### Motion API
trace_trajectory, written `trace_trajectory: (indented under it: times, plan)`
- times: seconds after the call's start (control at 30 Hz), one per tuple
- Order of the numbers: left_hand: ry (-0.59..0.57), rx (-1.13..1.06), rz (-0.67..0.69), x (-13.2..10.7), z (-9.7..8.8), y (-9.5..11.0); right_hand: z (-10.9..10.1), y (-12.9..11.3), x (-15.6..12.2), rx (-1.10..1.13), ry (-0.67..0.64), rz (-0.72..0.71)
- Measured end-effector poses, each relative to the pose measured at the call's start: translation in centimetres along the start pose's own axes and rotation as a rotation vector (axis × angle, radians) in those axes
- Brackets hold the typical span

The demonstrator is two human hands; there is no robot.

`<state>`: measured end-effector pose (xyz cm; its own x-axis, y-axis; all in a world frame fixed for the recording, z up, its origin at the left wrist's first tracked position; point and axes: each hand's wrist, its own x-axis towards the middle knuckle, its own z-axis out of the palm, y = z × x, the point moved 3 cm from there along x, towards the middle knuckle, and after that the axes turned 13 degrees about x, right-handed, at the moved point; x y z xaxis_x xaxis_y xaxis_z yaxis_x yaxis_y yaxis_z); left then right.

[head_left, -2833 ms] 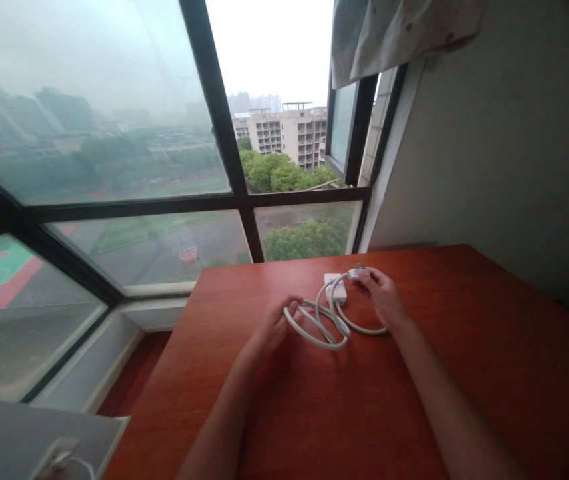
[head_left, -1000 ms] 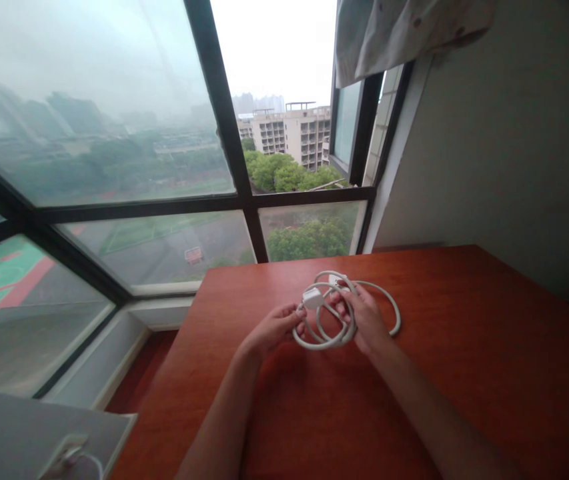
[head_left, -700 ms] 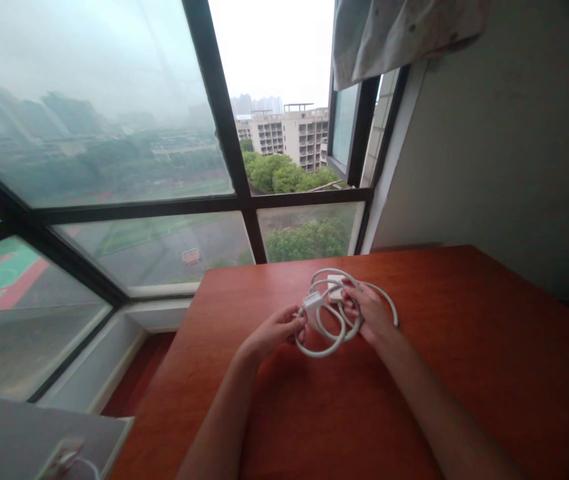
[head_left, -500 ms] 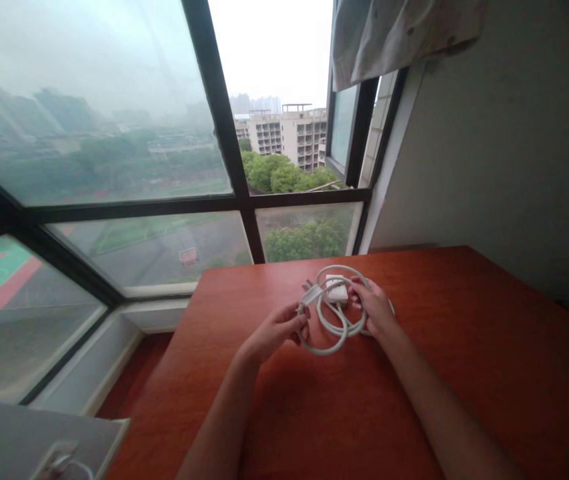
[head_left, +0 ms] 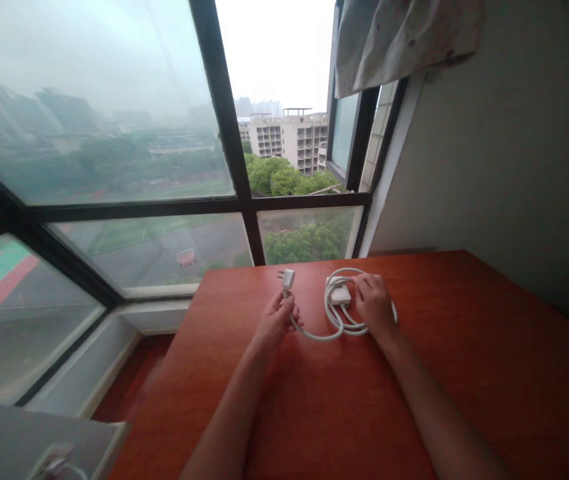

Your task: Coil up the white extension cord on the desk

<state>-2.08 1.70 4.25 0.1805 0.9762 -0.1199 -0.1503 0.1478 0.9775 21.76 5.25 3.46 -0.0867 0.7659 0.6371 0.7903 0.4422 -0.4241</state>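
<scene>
A white power cable (head_left: pixel 337 320) lies coiled on the reddish wooden table (head_left: pixel 464 373). My left hand (head_left: pixel 277 323) is closed on the cable just below its pronged plug (head_left: pixel 287 278), which it holds up to the left of the coil. My right hand (head_left: pixel 375 305) rests on the coil's right side, fingers curled over the loops beside the white adapter block (head_left: pixel 340 294).
A large window with dark frames (head_left: pixel 244 200) runs along the table's far and left sides. A grey wall (head_left: pixel 504 147) stands to the right, with a curtain (head_left: pixel 404 33) hanging above. A grey surface with a socket (head_left: pixel 49 460) sits at the lower left.
My left hand has pulled the plug end out of the coil to the left and raised it. My right hand has stayed on the coil, which now lies tighter.
</scene>
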Motion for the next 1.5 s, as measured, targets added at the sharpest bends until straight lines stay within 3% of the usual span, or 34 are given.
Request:
trace_trajectory:
  times: [0.2,0.4,0.6,0.73,0.83,0.9,1.0,1.13,1.23,1.5]
  plan:
    - [-0.013,0.015,0.013,-0.1,0.1,0.2,2.0,-1.0,-0.8,-0.076,-0.262,0.124]
    - [-0.056,0.129,-0.018,-0.6,1.6,0.1,2.9,-2.4,-1.2,-0.233,-0.314,0.223]
    - [0.002,0.122,0.001,-0.3,1.4,-0.5,2.8,-2.3,-1.2,-0.085,-0.349,0.248]
    - [0.118,0.13,0.078,0.2,0.4,-0.5,3.0,-4.1,-1.6,0.081,-0.407,0.155]
    - [0.205,0.266,0.138,0.4,-0.1,-0.4,3.3,-6.1,-2.1,0.19,-0.439,0.07]
    - [0.204,0.36,0.156,0.5,-0.1,-0.5,3.5,-7.0,-2.2,0.223,-0.426,0.055]
    - [0.217,0.53,0.197,0.6,0.1,-0.8,3.6,-7.6,-2.3,0.259,-0.395,0.029]
    - [0.338,0.812,0.262,0.2,0.1,-1.0,3.5,-7.9,-2.2,0.322,-0.388,-0.045]
    - [0.374,0.905,0.258,0.0,0.1,-0.9,3.4,-8.1,-2.3,0.346,-0.404,-0.094]
    - [0.321,0.923,0.279,-0.2,0.2,-0.7,3.6,-8.3,-2.5,0.27,-0.471,0.044]
